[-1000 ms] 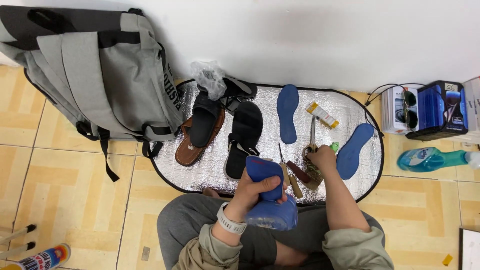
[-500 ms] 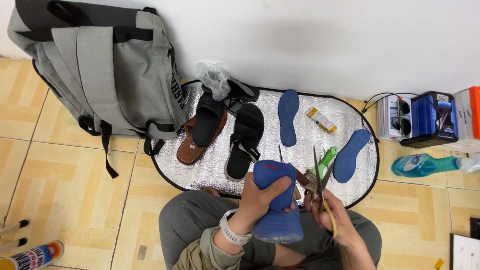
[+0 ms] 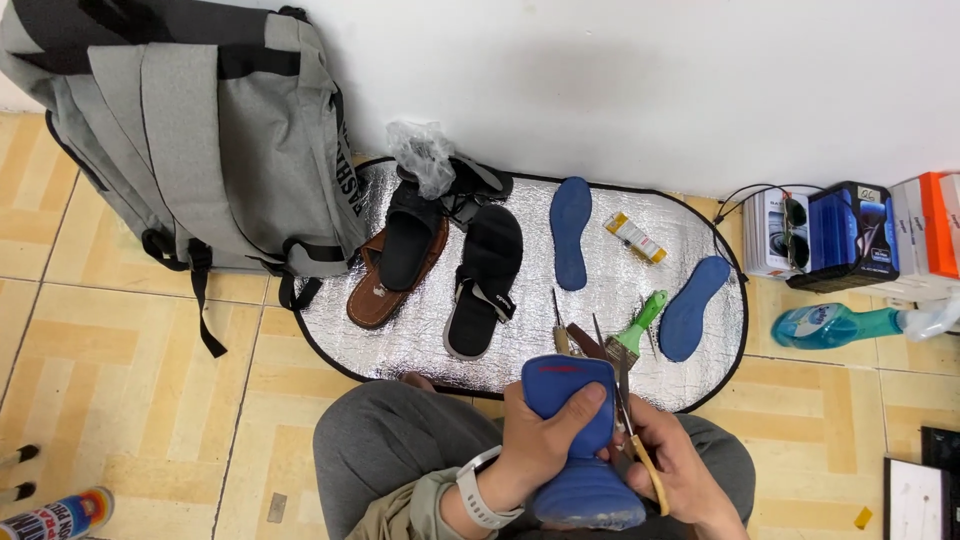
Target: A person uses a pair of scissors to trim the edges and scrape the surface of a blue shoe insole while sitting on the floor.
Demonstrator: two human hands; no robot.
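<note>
Left hand: the left hand [image 3: 545, 445] is wrapped around a blue insole [image 3: 578, 440], fingers closed on its middle, above the lap.
Right hand: the right hand [image 3: 675, 465] grips yellow-handled scissors [image 3: 635, 430], blades against the insole's right edge.
Open room: bare tiled floor [image 3: 130, 400] lies left of the silver mat [image 3: 420, 330]; the wall closes off the far side.
Around: 2 more blue insoles [image 3: 571, 230], a black sandal [image 3: 487, 280], a brown sandal [image 3: 395, 265] and a green-handled brush [image 3: 640, 325] lie on the mat.
In the way: a grey backpack [image 3: 190, 140] stands at the left, boxes [image 3: 850, 235] and a blue bottle [image 3: 835, 325] at the right.
Hard to see: the scissor handles are hidden in the palm; the insole's lower end is cut off.
</note>
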